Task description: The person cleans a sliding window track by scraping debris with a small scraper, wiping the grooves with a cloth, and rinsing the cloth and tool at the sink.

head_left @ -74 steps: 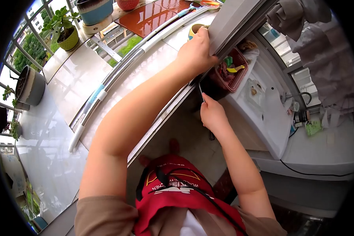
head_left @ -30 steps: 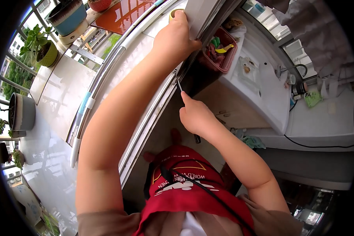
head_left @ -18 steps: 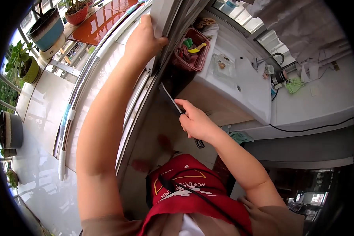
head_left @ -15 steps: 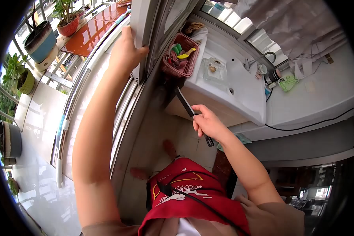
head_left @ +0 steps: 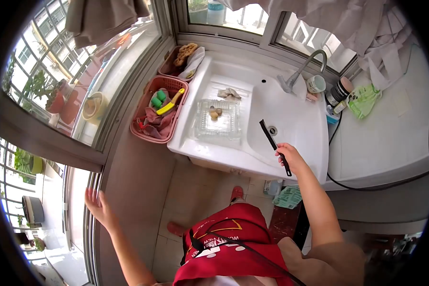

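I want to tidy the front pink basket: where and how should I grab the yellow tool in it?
Probably pinch the yellow tool by its slim upper end, from above on the sink side. It lies slanted atop the cloths, with that end exposed near the basket's sink-side rim.

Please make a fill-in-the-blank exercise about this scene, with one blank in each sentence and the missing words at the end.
1. The right hand holds a slim tool with a ____ handle.
2. A curved yellow object lies in a pink plastic ____.
3. The metal faucet with the bent neck stands at the back of the white ____.
4. The colour of the person's apron is ____.

Missing words: black; basket; sink; red.
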